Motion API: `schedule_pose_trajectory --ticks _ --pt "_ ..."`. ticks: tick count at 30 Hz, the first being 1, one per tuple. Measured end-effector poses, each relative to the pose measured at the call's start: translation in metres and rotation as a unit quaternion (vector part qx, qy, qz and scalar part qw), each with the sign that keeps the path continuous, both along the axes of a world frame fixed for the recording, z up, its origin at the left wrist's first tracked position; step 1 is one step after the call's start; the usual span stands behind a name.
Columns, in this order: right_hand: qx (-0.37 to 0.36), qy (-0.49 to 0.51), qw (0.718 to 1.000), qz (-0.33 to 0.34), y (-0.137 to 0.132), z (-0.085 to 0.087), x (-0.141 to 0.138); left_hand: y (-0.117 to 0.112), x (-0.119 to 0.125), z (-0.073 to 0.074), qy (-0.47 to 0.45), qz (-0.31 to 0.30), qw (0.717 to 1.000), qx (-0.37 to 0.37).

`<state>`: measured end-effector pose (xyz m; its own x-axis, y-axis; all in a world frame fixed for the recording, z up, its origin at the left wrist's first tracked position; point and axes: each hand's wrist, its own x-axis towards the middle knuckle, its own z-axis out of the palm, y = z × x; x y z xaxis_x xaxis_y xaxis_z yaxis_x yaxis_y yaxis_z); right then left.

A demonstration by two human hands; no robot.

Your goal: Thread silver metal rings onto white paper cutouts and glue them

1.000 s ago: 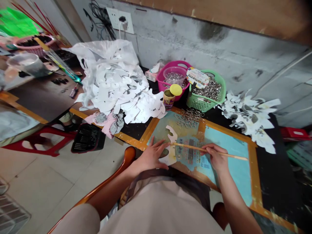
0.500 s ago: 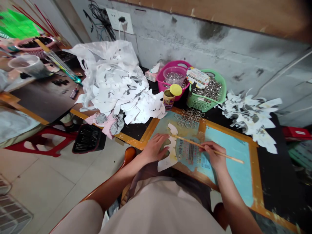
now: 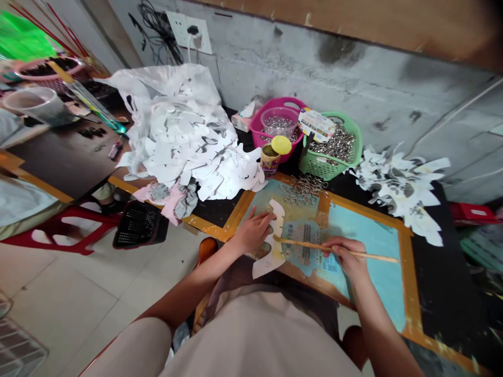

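Note:
My left hand (image 3: 252,232) lies flat with fingers spread on a white paper cut-out (image 3: 271,246) at the near edge of the table (image 3: 373,235). A thin wooden stick (image 3: 338,250) is pinched in my right hand (image 3: 349,256). The stick's tip rests on the cut-out's right edge, over a printed blue sheet (image 3: 304,246). A small jar with a yellow lid (image 3: 273,153) stands beyond the cut-out, and a heap of metal rings (image 3: 304,189) lies between them.
A big pile of white cut-outs in a plastic bag (image 3: 184,136) fills the left. A smaller pile (image 3: 401,188) lies right. A pink basket (image 3: 275,123) and a green basket (image 3: 334,146) hold metal rings at the wall. A red stool (image 3: 58,230) and black basket (image 3: 137,225) stand below.
The stick's tip swept up to the cut-out's top, then back down to its middle. My left hand shifted slightly upward on the cut-out, which turned a little.

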<state>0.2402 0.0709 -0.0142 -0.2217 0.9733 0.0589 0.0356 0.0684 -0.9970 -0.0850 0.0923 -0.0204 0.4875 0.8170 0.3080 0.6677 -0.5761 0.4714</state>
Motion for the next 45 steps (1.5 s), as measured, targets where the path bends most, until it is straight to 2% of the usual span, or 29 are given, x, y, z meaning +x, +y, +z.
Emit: schedule_pose_trajectory --ticks 2,4,10,13,17,19,22,25,27,29,32,35,37,39,43,45 --pt "-0.029 0.001 0.999 -0.029 0.003 0.000 -0.001 -0.003 -0.001 -0.005 -0.013 -0.006 0.999 0.051" --pt "-0.047 0.003 0.998 -0.052 0.007 0.002 -0.004 -0.006 -0.002 -0.009 -0.014 -0.016 0.997 0.068" --pt "-0.055 0.001 0.993 -0.104 0.022 0.012 -0.017 -0.007 -0.001 -0.009 0.001 -0.025 1.000 0.014" --pt "-0.028 -0.007 0.986 -0.167 0.034 0.022 -0.025 -0.007 0.000 -0.007 -0.002 -0.023 1.000 -0.001" --pt "0.072 0.052 0.960 -0.267 0.061 0.054 -0.038 -0.007 -0.001 -0.007 -0.005 -0.025 1.000 -0.018" --pt "0.118 0.087 0.953 -0.266 0.078 0.078 -0.049 -0.007 -0.001 -0.007 -0.006 -0.023 1.000 -0.019" --pt "0.185 0.076 0.947 -0.251 0.101 0.114 -0.072 -0.008 -0.001 -0.007 -0.003 -0.020 1.000 -0.014" --pt "0.251 -0.001 0.941 -0.225 0.122 0.142 -0.101 -0.008 -0.001 -0.007 -0.001 -0.017 1.000 -0.010" --pt "0.290 -0.069 0.936 -0.187 0.137 0.151 -0.122 -0.008 -0.001 -0.007 -0.002 -0.018 1.000 -0.010" --pt "0.330 -0.147 0.920 -0.152 0.155 0.152 -0.141 -0.008 -0.001 -0.008 0.000 -0.020 1.000 -0.010" --pt "0.385 -0.264 0.875 -0.125 0.182 0.142 -0.168 -0.008 -0.002 -0.009 0.004 -0.021 1.000 -0.012" --pt "0.389 -0.323 0.858 -0.090 0.199 0.130 -0.182 -0.008 -0.002 -0.009 0.006 -0.019 1.000 -0.016" --pt "0.376 -0.307 0.869 -0.096 0.199 0.128 -0.179 -0.008 -0.002 -0.008 0.007 -0.016 1.000 -0.016" --pt "0.349 -0.239 0.896 -0.132 0.191 0.131 -0.168 -0.008 -0.002 -0.007 0.007 -0.014 1.000 -0.018" --pt "0.258 -0.052 0.944 -0.197 0.165 0.139 -0.128 -0.008 -0.002 -0.006 0.005 -0.012 1.000 -0.027" --pt "0.208 0.002 0.959 -0.191 0.151 0.136 -0.105 -0.008 -0.002 -0.006 0.004 -0.012 1.000 -0.028"
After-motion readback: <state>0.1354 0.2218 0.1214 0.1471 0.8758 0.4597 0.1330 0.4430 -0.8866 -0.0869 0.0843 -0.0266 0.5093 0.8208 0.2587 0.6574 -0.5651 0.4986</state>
